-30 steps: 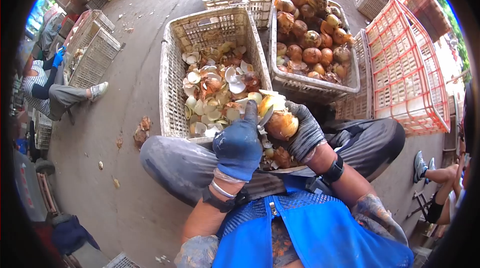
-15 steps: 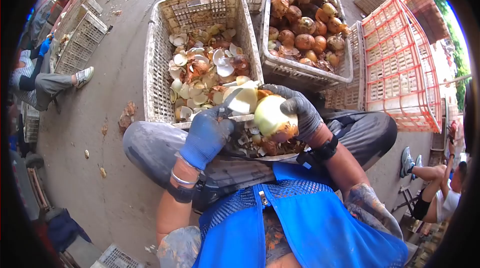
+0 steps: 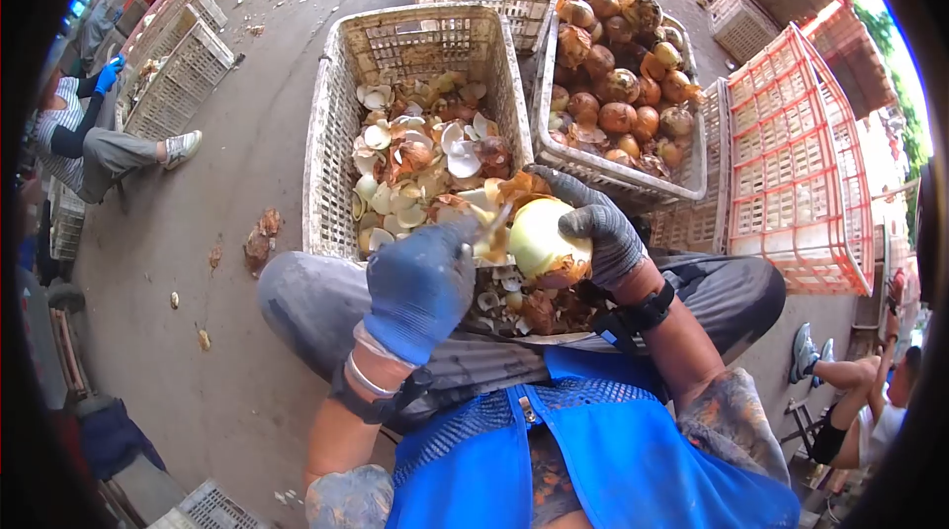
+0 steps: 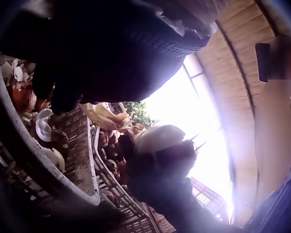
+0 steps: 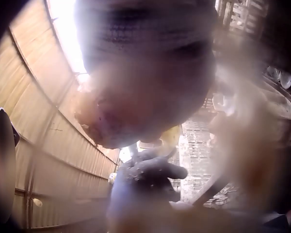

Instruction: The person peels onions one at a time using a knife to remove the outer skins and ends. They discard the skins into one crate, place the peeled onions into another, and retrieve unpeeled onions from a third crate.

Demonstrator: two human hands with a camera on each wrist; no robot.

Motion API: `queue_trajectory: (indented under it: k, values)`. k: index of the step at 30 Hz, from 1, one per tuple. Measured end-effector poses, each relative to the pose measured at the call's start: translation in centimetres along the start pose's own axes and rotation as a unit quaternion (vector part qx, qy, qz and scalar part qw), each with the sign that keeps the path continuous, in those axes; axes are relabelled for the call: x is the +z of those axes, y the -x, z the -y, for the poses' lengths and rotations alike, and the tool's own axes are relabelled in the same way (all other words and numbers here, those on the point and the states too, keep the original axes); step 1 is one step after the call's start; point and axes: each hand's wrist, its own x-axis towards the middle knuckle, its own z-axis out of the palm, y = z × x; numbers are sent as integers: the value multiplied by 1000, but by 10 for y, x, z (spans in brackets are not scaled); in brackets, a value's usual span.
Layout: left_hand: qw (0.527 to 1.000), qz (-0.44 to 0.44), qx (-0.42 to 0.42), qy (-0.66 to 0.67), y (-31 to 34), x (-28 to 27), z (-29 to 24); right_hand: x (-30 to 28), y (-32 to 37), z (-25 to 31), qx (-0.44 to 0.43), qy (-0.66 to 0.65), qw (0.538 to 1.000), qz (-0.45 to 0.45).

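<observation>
Now, at nine o'clock of the onion [image 3: 542,235], the blue-gloved left hand [image 3: 420,284] curls tight round a knife [image 3: 492,223], blade pointing at it. At three o'clock the grey-gloved right hand [image 3: 599,228] cups the half-peeled onion over the lap. A peel crate [image 3: 332,165] sits at eleven o'clock and a full crate [image 3: 694,169] at one.

Peels crate [image 3: 331,148] left of onions crate [image 3: 692,163]

Left hand [image 3: 420,287] blue-gloved, right hand [image 3: 598,227] grey-gloved; black wrist straps [image 3: 643,311]; blue mesh-topped apron [image 3: 613,450] — grey trousers [image 3: 316,302]
</observation>
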Motion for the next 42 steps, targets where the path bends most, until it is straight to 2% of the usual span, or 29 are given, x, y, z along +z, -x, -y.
queue_trajectory:
  k: [1, 2, 4, 7, 9, 12, 13, 14, 16, 17, 19, 20, 22, 25, 26, 28, 29, 30, 32, 33, 34, 36, 37, 39, 42]
  values:
    - [998, 7, 58, -20, -1, -2, -3, 3, 2, 3, 17, -31, 999, 21]
    - [998, 6, 55, -21, -1, -4, -4, 5, 3, 4, 35, -62, 997, 42]
    - [987, 106, 60, -109, -2, -5, -5, 5, 3, 5, 31, -42, 997, 48]
    - [989, 82, 88, -82, -1, -1, 1, 6, 5, 8, 22, -2, 998, 53]
    - [989, 82, 82, -90, -1, 3, 2, 12, 7, 16, 67, -42, 993, 83]
    - [993, 60, 59, -80, 2, 25, 14, 9, -4, 15, 77, -12, 991, 106]
    - [997, 42, 42, -58, 3, 34, 18, 1, -16, 11, 31, 106, 987, 115]
    - [997, 40, 44, -56, 4, 35, 15, 16, -15, 25, 7, 109, 989, 101]
    - [998, -57, -29, -8, 6, 38, 6, 26, -10, 34, 3, -29, 999, 39]
    - [997, -53, -58, -7, 5, 33, 2, 34, -2, 36, -21, -119, 993, 16]
    - [997, -56, -29, -39, 4, 37, 6, 35, 11, 19, -2, -151, 988, -18]
    - [996, -50, 2, -72, 6, 41, 5, 36, 18, 11, 19, -190, 980, -56]
    - [998, -18, -1, -62, 8, 44, 4, 39, 26, 0, 28, -113, 988, -105]
    - [995, 5, 52, -82, 3, 38, 18, 23, 28, 8, 46, -52, 994, -83]
    - [995, 1, 48, -87, -2, 38, 22, 14, 26, 5, 36, 1, 998, -50]
    - [1000, 1, -13, 1, -17, 41, 35, 18, 22, 11, 12, 92, 996, -2]
    - [992, 81, -53, -75, -31, 34, 36, 18, 19, 9, 15, 94, 995, -5]
    - [992, 77, -58, -77, -37, 36, 47, 19, 17, 6, 18, 94, 995, -10]
    - [961, 161, -84, -207, -41, 41, 71, 24, 16, 9, 42, -63, 997, -24]
    - [974, 124, -77, -172, -36, 33, 65, 24, 14, 9, 28, -62, 997, -40]
    - [974, 129, -71, -172, -28, 26, 55, 19, 14, 9, 26, -66, 996, -46]
    - [996, 36, -11, -77, -12, 10, 33, 6, 14, 8, 37, -64, 997, -31]
    - [996, 40, -9, -74, -9, 5, 23, 5, 13, 7, 33, -56, 998, -16]
    - [996, 5, 87, -24, -6, -2, 9, 7, 16, 14, 47, -49, 998, 0]
    - [992, 51, 101, -53, -7, -5, 4, 14, 16, 22, 47, -18, 998, 40]
